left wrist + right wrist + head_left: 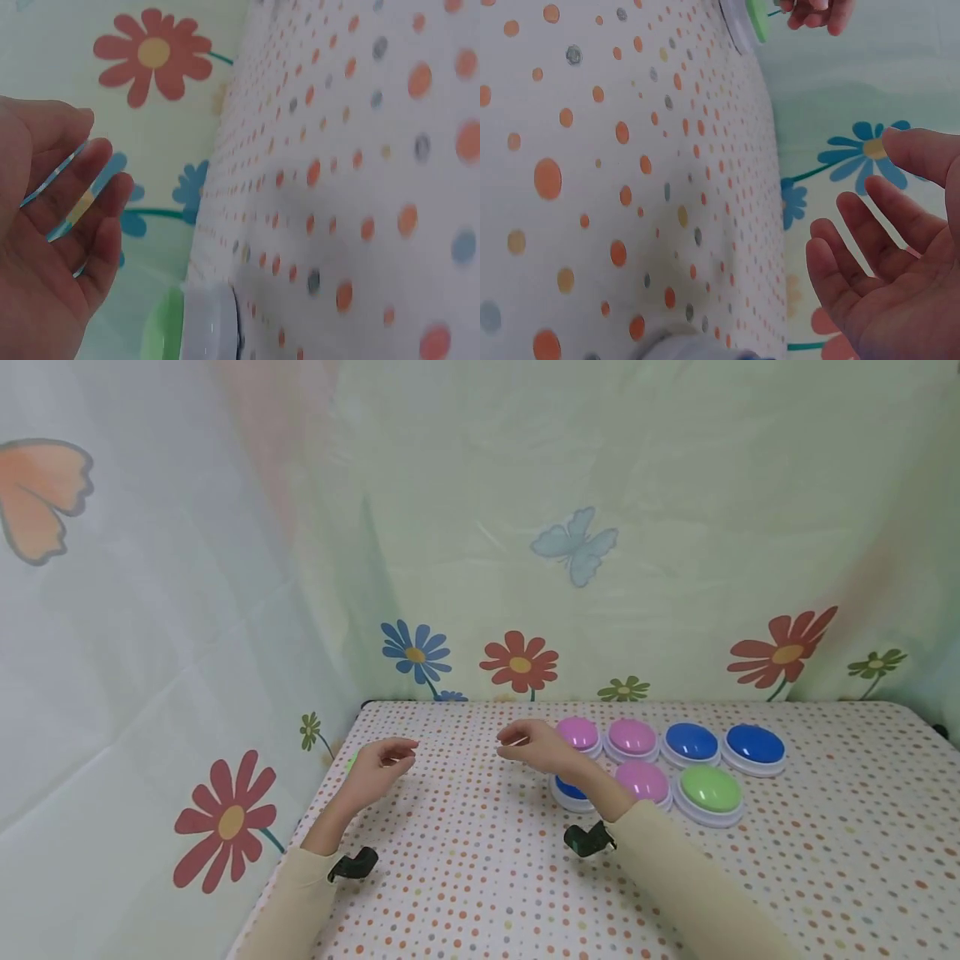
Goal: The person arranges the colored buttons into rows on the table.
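Note:
My left hand hovers above the left side of the table, fingers loosely bent with nothing between them. Behind it a green-topped push button is mostly hidden; its green dome and white base show in the left wrist view. My right hand is also raised and holds nothing, its fingers relaxed and apart. Nearest to it are a pink button and a blue button, the latter partly covered by the right forearm. Further right sit a second pink button and a third pink button.
Two more blue buttons, one beside the other, and a green button finish the group on the right. The dotted tablecloth spreads beneath everything. Flower-printed curtains stand behind and on the left.

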The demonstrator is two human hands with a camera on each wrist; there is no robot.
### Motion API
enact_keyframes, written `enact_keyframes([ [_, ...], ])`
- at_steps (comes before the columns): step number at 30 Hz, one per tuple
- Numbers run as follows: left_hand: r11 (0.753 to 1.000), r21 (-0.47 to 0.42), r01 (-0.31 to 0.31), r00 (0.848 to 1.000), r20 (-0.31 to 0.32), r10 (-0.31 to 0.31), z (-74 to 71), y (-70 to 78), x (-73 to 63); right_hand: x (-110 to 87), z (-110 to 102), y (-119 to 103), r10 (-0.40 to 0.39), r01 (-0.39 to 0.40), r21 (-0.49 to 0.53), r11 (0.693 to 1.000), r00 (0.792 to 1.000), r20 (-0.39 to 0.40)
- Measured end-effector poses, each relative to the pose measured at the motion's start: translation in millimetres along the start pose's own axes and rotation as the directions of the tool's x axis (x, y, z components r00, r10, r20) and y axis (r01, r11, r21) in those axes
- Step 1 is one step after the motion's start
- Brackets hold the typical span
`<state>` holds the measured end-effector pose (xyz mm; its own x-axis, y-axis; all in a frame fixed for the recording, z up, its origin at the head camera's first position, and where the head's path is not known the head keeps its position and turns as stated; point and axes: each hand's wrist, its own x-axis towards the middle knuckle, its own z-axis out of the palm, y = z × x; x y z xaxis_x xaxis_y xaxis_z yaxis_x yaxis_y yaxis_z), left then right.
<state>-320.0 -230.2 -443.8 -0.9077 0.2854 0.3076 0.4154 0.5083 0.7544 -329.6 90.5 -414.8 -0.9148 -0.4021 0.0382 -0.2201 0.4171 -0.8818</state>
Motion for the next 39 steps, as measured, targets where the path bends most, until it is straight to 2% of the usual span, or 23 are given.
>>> enact_keyframes([
  [5, 0.999, 0.009, 0.035, 0.997, -0.062, -0.035, -11.8, -14.8, -3.6, 9.8, 10, 7, -0.002, 0.002, 0.019, 1.000, 1.000, 0.000],
  [8, 0.999, -0.024, 0.032, 0.993, -0.109, -0.034, -18.0, -22.6, -4.8, 12.4, 16, 10, 0.015, -0.015, 0.023, 1.000, 1.000, 0.004],
  [11, 0.998, -0.049, 0.038, 0.988, -0.148, -0.045, -26.0, -16.3, -8.2, 14.3, 21, 13, 0.028, -0.028, 0.029, 0.999, 1.000, 0.007],
  [13, 0.998, -0.038, 0.046, 0.982, -0.179, -0.052, -30.3, -21.3, -9.6, 13.9, 24, 14, 0.040, -0.041, 0.047, 0.998, 0.999, 0.016],
  [16, 0.995, -0.006, 0.099, 0.974, -0.202, -0.099, -35.5, -31.8, -13.5, 12.4, 30, 17, 0.040, -0.042, 0.069, 0.997, 0.999, 0.034],
  [18, 0.991, 0.013, 0.136, 0.969, -0.210, -0.130, -36.6, -48.3, -14.4, 9.7, 34, 17, 0.036, -0.040, 0.084, 0.996, 0.998, 0.049],
  [23, 0.979, 0.006, 0.203, 0.963, -0.184, -0.198, -38.7, -62.7, -17.7, 5.0, 43, 18, -0.010, 0.002, 0.103, 0.995, 0.997, 0.074],
  [29, 0.967, -0.017, 0.254, 0.958, -0.135, -0.254, -39.4, -72.6, -18.2, -0.8, 49, 13, -0.029, 0.019, 0.110, 0.994, 0.995, 0.091],
  [35, 0.953, 0.012, 0.302, 0.951, -0.075, -0.301, -40.8, -78.0, -18.1, -8.1, 56, 9, -0.035, 0.021, 0.105, 0.994, 0.991, 0.129],
  [39, 0.947, 0.026, 0.321, 0.946, -0.066, -0.319, -41.0, -76.7, -18.3, -16.4, 60, 6, -0.046, 0.031, 0.105, 0.994, 0.988, 0.145],
])
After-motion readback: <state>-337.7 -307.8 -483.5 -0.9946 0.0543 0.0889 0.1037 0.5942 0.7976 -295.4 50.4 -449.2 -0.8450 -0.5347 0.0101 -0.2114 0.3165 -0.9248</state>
